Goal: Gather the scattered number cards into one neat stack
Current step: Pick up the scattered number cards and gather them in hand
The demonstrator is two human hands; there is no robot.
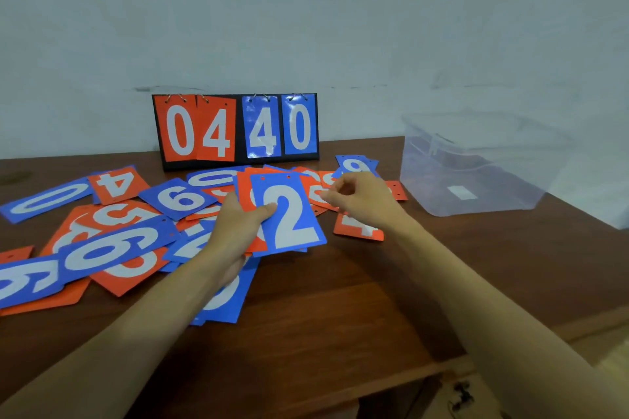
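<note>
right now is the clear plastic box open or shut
Shut: the clear box has its lid seated flat over the rim.

Scoreboard [235, 129] stood at 12 o'clock on the table [340, 316], against the wall [306, 10]. Lidded box [473, 163] sat at 2 o'clock, well apart from the scoreboard. Number cards [112, 238] lay overlapping from 9 to 12 o'clock, in front of the scoreboard. Small stack of cards [289, 214] at centre, in the left hand [235, 228]. Right hand [360, 197] at 1 o'clock, over cards just beside the stack.
</note>
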